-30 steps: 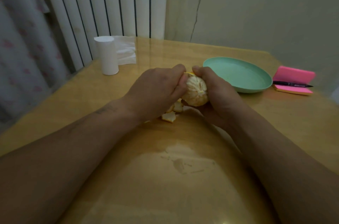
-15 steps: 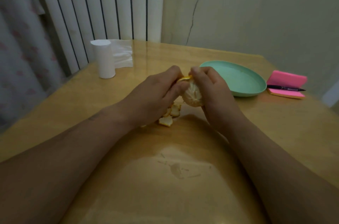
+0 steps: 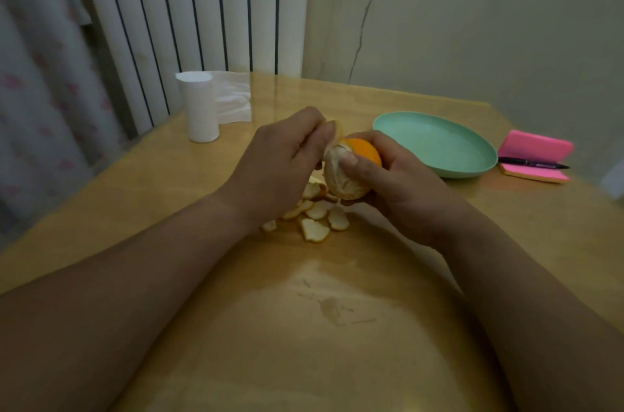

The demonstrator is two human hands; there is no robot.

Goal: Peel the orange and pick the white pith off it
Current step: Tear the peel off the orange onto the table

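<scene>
While the right hand (image 3: pixel 400 183) cups the orange (image 3: pixel 341 179) just left of the plate (image 3: pixel 434 141), thumb on its bared flesh, the left hand (image 3: pixel 280 161) pinches a peel flap (image 3: pixel 335 131) at the top. The light, soft fruit likely bruises if squeezed; holding the remaining rind (image 3: pixel 364 150) looks safest.

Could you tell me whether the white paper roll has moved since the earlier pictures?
No. The paper roll still stands beside the tissue, just as far left of the green plate.
</scene>
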